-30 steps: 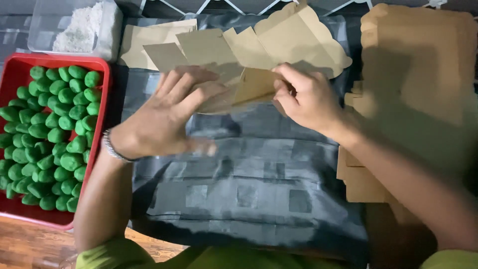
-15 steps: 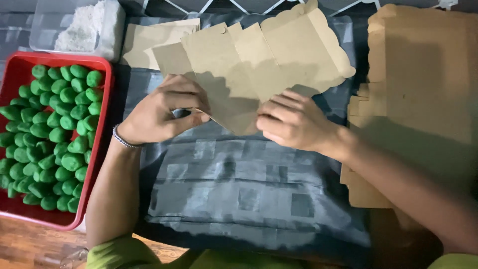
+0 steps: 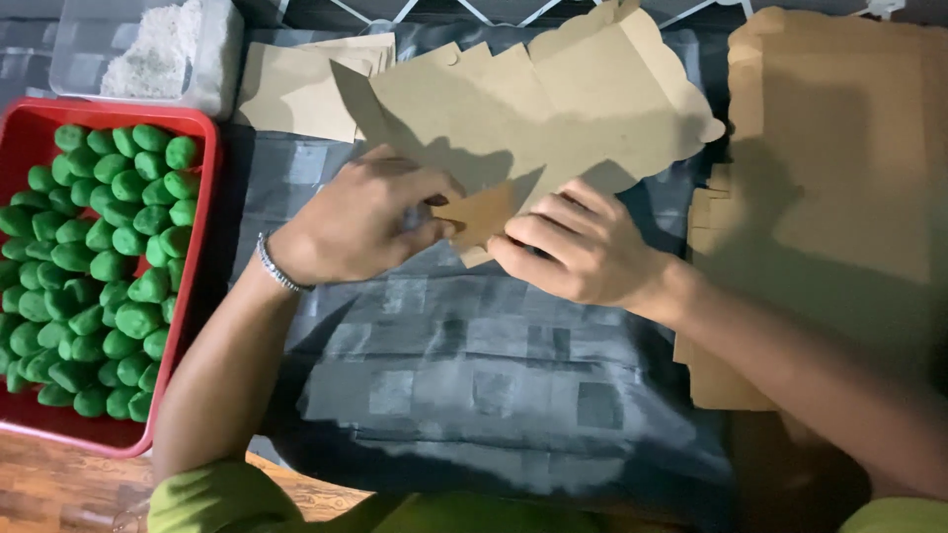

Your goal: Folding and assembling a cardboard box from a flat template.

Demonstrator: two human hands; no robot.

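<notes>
Red tray (image 3: 202,197): the red plastic tray of small green rounded lumps sits well left of the cardboard blank, untouched.
Left hand (image 3: 360,222): your grip is narrow, thumb and fingers pinched on the blank's lower flap. A second ago this hand lay spread flat over the folded piece.
Cardboard blank (image 3: 553,109): the flat brown die-cut cardboard box blank now lies opened out on the grey patterned cloth (image 3: 474,365); earlier it was folded up between your hands.
Right hand (image 3: 578,252): fingers curled shut on the same flap, just right of your left hand.
Cardboard stack (image 3: 839,178): brown sheets piled right of the blank.
</notes>
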